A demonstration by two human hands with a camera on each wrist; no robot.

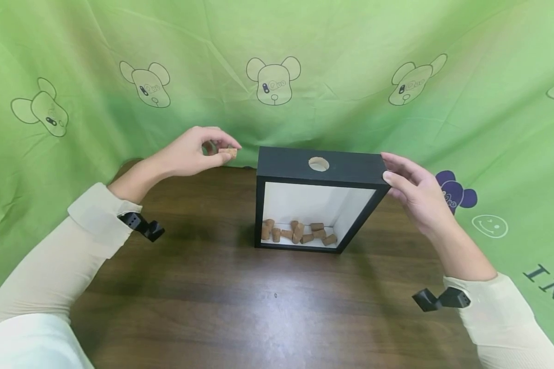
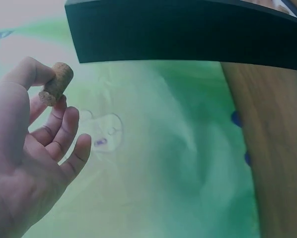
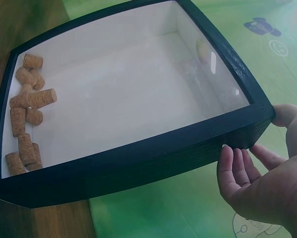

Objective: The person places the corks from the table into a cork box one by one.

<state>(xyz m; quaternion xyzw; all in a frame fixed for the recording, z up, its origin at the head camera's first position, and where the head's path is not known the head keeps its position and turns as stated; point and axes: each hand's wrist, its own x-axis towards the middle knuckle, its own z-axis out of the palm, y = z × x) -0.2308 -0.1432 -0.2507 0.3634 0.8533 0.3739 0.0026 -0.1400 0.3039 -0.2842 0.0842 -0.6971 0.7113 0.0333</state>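
A black-framed box (image 1: 300, 165) with a clear front and white inside stands upright on the table, a round hole (image 1: 319, 164) in its top. Several corks (image 1: 298, 233) lie along its bottom, and the right wrist view shows the same pile of corks (image 3: 33, 101) through the front. My left hand (image 1: 191, 151), left of the box at about the height of its top, pinches one cork (image 2: 57, 84) between thumb and fingers. My right hand (image 1: 417, 192) grips the box's upper right corner, thumb on the front edge and fingers along the side (image 3: 245, 171).
The brown wooden table (image 1: 203, 302) spreads out under and in front of the box. Close behind hangs a green curtain (image 1: 212, 66) printed with bear heads. Each sleeve cuff carries a small black camera mount (image 1: 143, 225).
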